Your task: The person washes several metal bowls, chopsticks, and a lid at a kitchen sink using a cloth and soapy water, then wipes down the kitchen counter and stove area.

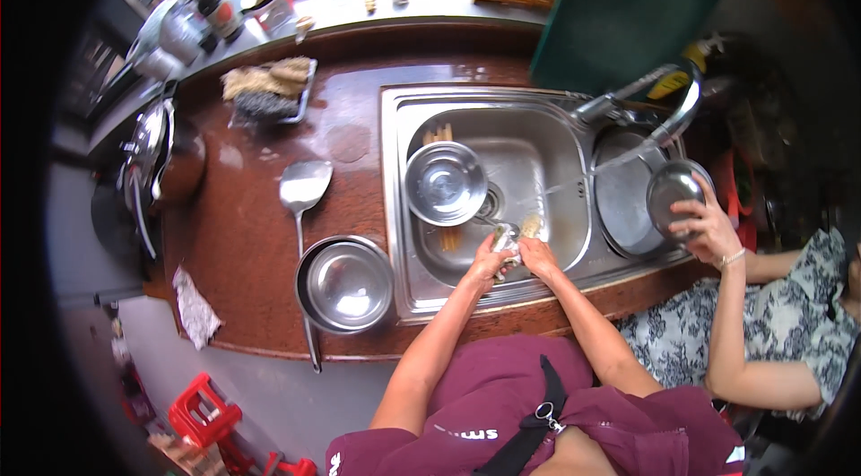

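Over the front of the stainless steel sink (558, 234), my left hand (490, 259) grips a crumpled whitish and green cloth or scrubber (504, 241). My right hand (536, 256) closes on the same bundle and on a metal utensil, whose type is partly hidden. A pale yellowish sponge or scrubber (531, 226) shows just beyond my right hand. Left of the drain, a steel bowl (445, 183) rests above wooden chopsticks (449, 239) that stick out on both sides. Water runs from the chrome faucet (686, 109) into the basin.
A co-worker's hand (699, 220) holds a metal bowl (675, 197) at the right, beside a round pan (622, 193). On the counter's left lie a steel spatula (305, 185), stacked bowls (345, 284), a tray of scrubbers (306, 96) and a cloth (195, 308). A green board (625, 12) leans behind.
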Demonstrator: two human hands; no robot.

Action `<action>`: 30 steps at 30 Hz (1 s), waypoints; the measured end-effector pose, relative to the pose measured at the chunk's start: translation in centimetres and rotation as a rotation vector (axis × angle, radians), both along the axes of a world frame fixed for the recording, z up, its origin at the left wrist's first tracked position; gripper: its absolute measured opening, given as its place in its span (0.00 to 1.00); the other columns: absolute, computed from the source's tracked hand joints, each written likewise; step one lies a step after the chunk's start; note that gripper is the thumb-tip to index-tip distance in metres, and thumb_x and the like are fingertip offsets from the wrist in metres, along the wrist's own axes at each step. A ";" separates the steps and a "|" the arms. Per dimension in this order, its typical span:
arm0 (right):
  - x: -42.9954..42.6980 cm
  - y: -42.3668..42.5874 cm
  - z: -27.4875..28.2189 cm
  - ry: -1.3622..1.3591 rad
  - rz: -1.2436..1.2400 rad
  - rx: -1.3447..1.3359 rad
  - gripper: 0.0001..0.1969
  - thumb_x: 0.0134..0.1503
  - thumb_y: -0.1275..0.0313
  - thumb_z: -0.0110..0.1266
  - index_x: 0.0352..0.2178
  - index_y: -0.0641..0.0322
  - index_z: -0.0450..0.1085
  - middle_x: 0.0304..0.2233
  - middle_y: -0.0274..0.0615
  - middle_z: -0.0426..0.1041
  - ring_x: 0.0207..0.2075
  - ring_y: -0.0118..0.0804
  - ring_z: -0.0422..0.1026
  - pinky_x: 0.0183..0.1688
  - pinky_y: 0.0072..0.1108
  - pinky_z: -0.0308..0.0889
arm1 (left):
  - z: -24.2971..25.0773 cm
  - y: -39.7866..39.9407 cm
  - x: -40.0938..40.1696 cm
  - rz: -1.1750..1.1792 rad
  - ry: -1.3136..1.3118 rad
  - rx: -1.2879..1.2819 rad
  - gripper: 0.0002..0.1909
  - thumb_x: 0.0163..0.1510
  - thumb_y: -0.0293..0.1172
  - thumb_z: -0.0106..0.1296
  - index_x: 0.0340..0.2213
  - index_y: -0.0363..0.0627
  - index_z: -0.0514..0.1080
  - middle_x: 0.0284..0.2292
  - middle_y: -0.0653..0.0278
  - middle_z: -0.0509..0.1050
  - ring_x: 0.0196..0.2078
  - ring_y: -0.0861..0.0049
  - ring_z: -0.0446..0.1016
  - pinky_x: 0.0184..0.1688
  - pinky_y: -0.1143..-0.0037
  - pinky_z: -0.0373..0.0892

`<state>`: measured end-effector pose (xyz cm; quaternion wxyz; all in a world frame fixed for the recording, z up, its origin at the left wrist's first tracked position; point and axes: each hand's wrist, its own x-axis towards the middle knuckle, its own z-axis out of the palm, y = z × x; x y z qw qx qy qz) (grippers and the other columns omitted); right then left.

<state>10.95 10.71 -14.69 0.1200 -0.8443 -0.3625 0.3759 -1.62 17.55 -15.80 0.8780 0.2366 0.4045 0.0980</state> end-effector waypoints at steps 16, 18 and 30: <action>7.2 0.9 1.4 0.697 -0.648 0.381 0.16 0.54 0.58 0.34 0.32 0.55 0.64 0.24 0.37 0.70 0.24 0.29 0.71 0.26 0.20 0.65 | 6.3 4.6 12.5 -0.353 0.485 1.149 0.20 0.35 0.32 0.49 0.32 0.34 0.63 0.29 0.44 0.69 0.35 0.53 0.68 0.37 0.66 0.63; 8.2 1.6 1.8 0.689 -0.619 0.373 0.17 0.53 0.56 0.38 0.35 0.55 0.64 0.27 0.36 0.70 0.27 0.27 0.70 0.25 0.21 0.65 | 5.8 4.4 14.5 -0.322 0.476 1.331 0.18 0.35 0.30 0.49 0.31 0.35 0.63 0.28 0.44 0.68 0.34 0.53 0.67 0.36 0.65 0.63; 10.6 4.1 3.2 0.653 -0.497 0.261 0.17 0.52 0.60 0.39 0.39 0.57 0.64 0.31 0.36 0.69 0.31 0.28 0.68 0.25 0.22 0.64 | 5.6 6.2 16.3 -0.260 0.415 1.718 0.07 0.35 0.26 0.47 0.22 0.41 0.68 0.24 0.53 0.68 0.30 0.56 0.67 0.31 0.65 0.63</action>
